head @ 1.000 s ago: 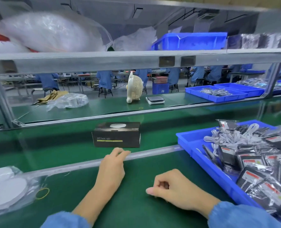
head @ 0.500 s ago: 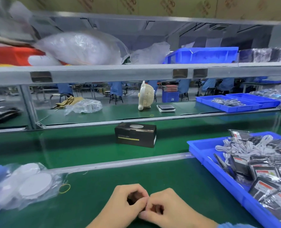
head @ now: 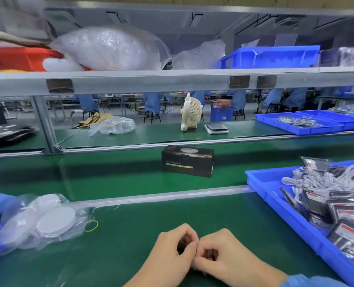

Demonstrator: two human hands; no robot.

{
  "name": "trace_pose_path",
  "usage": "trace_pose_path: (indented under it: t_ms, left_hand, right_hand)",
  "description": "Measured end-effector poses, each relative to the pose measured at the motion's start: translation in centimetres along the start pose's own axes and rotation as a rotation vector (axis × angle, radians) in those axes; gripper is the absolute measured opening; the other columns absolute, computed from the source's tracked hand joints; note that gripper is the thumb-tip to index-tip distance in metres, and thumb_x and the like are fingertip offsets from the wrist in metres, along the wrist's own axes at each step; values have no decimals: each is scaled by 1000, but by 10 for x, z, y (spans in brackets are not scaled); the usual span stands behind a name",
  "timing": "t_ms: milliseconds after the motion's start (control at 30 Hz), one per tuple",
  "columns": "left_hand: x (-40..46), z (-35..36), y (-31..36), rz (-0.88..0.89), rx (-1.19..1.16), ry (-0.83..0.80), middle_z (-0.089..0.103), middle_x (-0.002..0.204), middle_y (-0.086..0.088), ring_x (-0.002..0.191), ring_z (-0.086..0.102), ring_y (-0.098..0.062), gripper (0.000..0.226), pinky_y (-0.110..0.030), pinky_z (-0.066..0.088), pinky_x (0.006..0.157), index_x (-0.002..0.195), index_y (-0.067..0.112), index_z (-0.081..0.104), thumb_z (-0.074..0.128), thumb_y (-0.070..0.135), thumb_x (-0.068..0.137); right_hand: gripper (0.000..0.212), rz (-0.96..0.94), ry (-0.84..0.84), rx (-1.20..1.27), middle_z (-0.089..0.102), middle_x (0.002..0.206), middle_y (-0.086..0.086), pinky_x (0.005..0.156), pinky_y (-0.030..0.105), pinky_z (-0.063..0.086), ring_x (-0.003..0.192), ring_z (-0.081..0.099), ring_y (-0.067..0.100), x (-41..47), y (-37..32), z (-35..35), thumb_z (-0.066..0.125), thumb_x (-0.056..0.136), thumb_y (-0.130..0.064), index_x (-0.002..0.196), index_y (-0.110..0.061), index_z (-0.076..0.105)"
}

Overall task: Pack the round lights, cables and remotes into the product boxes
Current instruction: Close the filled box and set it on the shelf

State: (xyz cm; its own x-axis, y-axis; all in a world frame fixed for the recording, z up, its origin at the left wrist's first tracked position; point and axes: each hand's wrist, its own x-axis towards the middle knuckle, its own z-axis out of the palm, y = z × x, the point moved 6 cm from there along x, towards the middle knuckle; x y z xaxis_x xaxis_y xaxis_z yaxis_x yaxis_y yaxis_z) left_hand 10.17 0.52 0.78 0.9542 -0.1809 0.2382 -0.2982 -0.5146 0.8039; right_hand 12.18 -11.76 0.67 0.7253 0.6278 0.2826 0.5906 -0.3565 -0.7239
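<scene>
Both hands sit knuckle to knuckle at the near edge of the desk (head: 151, 235). The left hand (head: 172, 253) and right hand (head: 226, 259) have their fingers curled in tight, tips meeting; whether anything small is pinched between them I cannot tell, nothing shows.

The box (head: 187, 161) lies shut on the belt beyond the rail, well apart from both hands. The lights (head: 47, 220) are in a loose clear bag at the left, a rubber band (head: 91, 226) just beside it. Cables (head: 321, 179) and bagged remotes (head: 346, 216) are heaped in the blue tray (head: 261, 179) at the right.

The risks, as I judge them: the tray's heap is tangled, so pulling one cable may drag out others or tip a remote over the rim. The bag is slack and slippery, so a light could slide out onto the desk. If that belt runs, the box may drift out of reach.
</scene>
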Motion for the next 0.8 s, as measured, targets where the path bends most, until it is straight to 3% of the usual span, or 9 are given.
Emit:
trace_pose_path:
  t_ms: [367,633,733,800]
  left_hand:
    - [-2,2,-2,3,26,5,68,74,5,66,58,-4,19,-14,44,64,79,20,61,56,4,89]
    - [0,2,-4,10,2,2,69,72,6,63,58,-1,19,-11,42,62,78,18,62,57,4,88]
    - [2,-1,-7,-26,-95,13,71,78,1,73,64,-15,21,-24,51,71,76,18,63,59,2,88]
    - [4,-7,-10,-55,-256,48,74,88,-2,87,68,-23,21,-30,54,82,73,16,64,63,0,86]
  right_hand:
    - [27,76,-26,18,55,56,9,53,23,33,52,36,6,-5,3,4,69,83,-25,59,-15,60]
    - [31,90,-34,44,57,55,7,52,24,34,51,38,9,-5,3,5,65,78,-41,60,-15,63]
    - [22,83,15,75,62,60,-1,55,16,36,53,44,3,-5,1,1,73,83,-26,65,-16,67]
    - [14,78,104,174,65,77,-4,63,17,44,65,55,6,-3,1,-7,77,82,-13,71,-15,68]
